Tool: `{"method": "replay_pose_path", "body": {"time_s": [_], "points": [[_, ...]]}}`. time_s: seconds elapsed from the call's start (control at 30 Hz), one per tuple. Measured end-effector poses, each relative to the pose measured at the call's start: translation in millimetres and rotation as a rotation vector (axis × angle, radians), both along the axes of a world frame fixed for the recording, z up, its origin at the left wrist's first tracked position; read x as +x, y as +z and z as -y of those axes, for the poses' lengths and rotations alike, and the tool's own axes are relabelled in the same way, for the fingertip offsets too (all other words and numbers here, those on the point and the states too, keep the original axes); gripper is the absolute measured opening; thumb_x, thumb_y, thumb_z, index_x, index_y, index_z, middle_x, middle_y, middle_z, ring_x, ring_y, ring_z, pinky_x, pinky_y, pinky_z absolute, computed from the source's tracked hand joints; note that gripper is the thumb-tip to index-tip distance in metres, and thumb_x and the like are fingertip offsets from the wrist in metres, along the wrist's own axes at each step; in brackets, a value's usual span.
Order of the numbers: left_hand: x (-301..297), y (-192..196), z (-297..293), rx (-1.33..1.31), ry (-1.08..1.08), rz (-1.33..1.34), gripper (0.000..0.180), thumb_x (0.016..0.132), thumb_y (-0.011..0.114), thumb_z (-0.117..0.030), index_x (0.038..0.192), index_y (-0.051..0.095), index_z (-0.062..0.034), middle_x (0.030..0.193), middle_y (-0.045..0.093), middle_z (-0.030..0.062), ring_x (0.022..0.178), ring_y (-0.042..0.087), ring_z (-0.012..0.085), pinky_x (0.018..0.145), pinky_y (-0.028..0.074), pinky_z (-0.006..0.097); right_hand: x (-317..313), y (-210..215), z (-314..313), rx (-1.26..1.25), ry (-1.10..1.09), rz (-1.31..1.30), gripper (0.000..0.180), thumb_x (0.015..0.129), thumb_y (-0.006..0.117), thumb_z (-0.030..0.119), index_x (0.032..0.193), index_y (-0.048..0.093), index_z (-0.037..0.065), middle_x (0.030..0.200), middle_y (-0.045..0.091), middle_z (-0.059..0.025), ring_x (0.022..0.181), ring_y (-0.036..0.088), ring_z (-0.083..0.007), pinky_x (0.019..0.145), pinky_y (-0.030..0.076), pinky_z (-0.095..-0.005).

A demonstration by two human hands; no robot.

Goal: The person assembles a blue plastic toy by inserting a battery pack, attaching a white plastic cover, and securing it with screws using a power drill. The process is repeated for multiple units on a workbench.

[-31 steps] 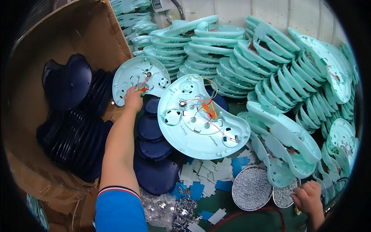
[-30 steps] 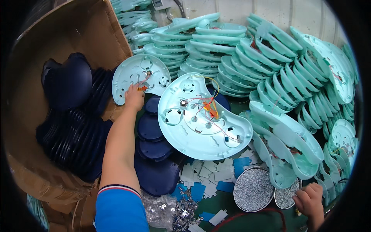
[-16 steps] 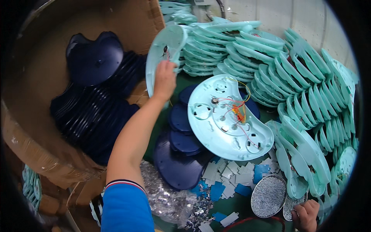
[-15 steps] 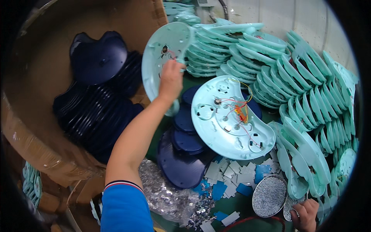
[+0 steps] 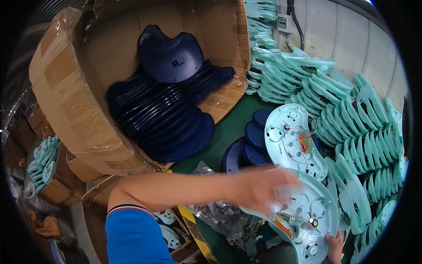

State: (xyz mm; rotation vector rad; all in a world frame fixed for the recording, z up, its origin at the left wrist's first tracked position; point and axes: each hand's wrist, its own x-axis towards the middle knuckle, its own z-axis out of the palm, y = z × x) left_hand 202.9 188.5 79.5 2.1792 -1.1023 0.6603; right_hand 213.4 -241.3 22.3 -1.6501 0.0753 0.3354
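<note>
Head view: turquoise shell (image 5: 314, 203) is at lower right, inner side up, in front of a second wired shell (image 5: 278, 147). Right grip (image 5: 335, 245) looks to be grasping its right rim near the lower end. Left grip (image 5: 266, 189) is over the shell's left part, too blurred; can't tell if it's grasping or just touching.

To handle it well, I'd let the right grip carry the rim and keep pressure off the inner fittings. Left fingers should stay clear of the orange part (image 5: 283, 229) and the coil-like piece (image 5: 296, 220); can't see whether either is fixed, so keep the shell near level. Mind the neighbour's leads (image 5: 303, 132), they could snag on a passing rim.

Hidden / unclear: left fingertips lost in blur. Most of right grip is behind the shell or out of frame. Shell's lower tip runs to the bottom edge. Navy plates (image 5: 254, 147) on the green worktop (image 5: 235, 115) are partly covered by the second shell and the left forearm. Small metal bits around the clear bag (image 5: 213, 214) too tiny to sort.
</note>
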Motion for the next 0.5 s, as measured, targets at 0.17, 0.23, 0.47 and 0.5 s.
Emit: {"method": "replay_pose_path", "body": {"time_s": [0.17,0.23,0.47,0.5], "points": [[18,2,-219,0.004,1.306,0.135,0.043,0.075,0.069,-0.004,0.116,0.059,0.0013,0.121,0.057,0.0229,0.116,0.056,0.0400,0.101,0.047,0.045,-27,38,22,-0.117,-0.091,-0.026,0.053,0.093,0.062,0.012,0.141,0.048,-0.005,0.123,0.062,-0.0152,0.105,0.061,-0.0232,0.088,0.050,-0.0357],[-5,5,-286,0.177,1.863,-0.282,0.029,0.089,0.054,-0.002,0.116,0.064,0.0000,0.118,0.062,0.0211,0.112,0.059,0.0375,0.099,0.048,0.046,-35,36,47,-0.147,-0.179,-0.007,0.053,0.093,0.062,0.012,0.141,0.048,-0.006,0.123,0.062,-0.0156,0.104,0.061,-0.0239,0.088,0.050,-0.0363],[-48,-17,-330,0.505,2.201,-0.915,0.068,0.101,0.053,-0.020,0.161,0.020,-0.0125,0.156,0.039,0.0181,0.147,0.033,0.0355,0.119,0.020,0.062,-51,30,66,-0.223,-0.332,-0.029,0.054,0.093,0.061,0.009,0.143,0.046,-0.006,0.123,0.062,-0.0164,0.104,0.061,-0.0262,0.087,0.051,-0.0383],[-46,-19,-334,0.571,2.159,-0.919,0.074,0.099,0.058,-0.022,0.161,0.019,-0.0133,0.157,0.039,0.0182,0.146,0.034,0.0356,0.118,0.021,0.062,-51,29,63,-0.212,-0.317,-0.027,0.055,0.093,0.061,0.008,0.144,0.046,-0.006,0.124,0.061,-0.0166,0.104,0.061,-0.0263,0.088,0.051,-0.0385]]}}
